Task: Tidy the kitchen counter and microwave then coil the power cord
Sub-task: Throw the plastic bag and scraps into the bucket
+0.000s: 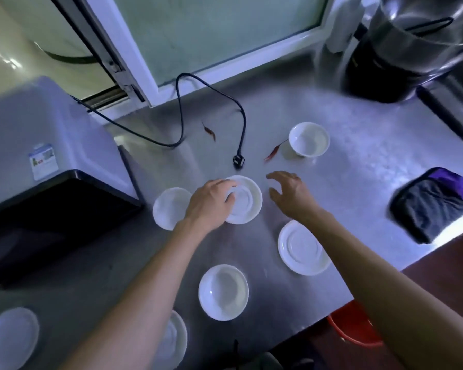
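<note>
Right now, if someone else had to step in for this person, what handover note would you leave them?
Left hand: fingers rest on the saucer at the counter's middle; a grip is not clear.
Right hand: open, hovering beside that saucer, holding nothing.
Power cord: uncoiled, looping from behind the microwave, its plug lying loose on the counter.
Dishes: white saucers and bowls lie scattered singly, none stacked; one bowl stands farther back.
Two red chillies lie loose; a dark cloth sits at the right.
Done: nothing visibly. Left: gather dishes, clear chillies, coil cord.
</note>
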The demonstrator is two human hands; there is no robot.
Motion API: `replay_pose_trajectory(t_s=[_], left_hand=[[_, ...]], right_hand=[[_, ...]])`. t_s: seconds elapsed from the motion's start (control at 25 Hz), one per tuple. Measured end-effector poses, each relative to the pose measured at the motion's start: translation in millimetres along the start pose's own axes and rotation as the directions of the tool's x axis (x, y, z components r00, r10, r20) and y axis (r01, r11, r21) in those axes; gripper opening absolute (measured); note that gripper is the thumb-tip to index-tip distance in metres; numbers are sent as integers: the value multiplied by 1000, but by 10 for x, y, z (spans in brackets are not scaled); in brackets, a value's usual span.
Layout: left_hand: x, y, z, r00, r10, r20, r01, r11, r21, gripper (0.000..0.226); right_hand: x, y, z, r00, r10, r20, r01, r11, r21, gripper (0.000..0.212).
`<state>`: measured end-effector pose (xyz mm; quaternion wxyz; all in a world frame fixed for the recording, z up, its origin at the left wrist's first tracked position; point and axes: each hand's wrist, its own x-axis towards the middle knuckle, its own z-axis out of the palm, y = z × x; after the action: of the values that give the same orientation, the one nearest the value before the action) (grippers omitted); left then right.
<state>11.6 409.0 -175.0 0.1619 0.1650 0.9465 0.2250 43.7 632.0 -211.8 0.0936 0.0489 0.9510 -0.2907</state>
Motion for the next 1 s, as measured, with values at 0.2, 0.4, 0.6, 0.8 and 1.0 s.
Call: replay_pose_trajectory(t_s=[0.2,0.4,0.6,0.8,1.0], left_hand=[[312,184,123,998,-52,-37,51,999,-12,29],[511,174,228,994,-98,-43,97,995,-21,29],[652,160,282,995,-100,-13,100,995,-24,29],[834,106,270,995,-100,-23,98,993,-60,29],[1017,-79,245,994,-105,-36,102,992,-75,29]], right_hand=[[426,215,-6,994,-81,71,89,990,-109,44],[720,348,0,988,-138,75,151,965,-213,48],[899,415,29,987,-149,64,161,951,-264,36],[1044,414,124,986,-147,79,163,951,-264,36],[1259,402,170,963,-258,80,270,931,-245,25]])
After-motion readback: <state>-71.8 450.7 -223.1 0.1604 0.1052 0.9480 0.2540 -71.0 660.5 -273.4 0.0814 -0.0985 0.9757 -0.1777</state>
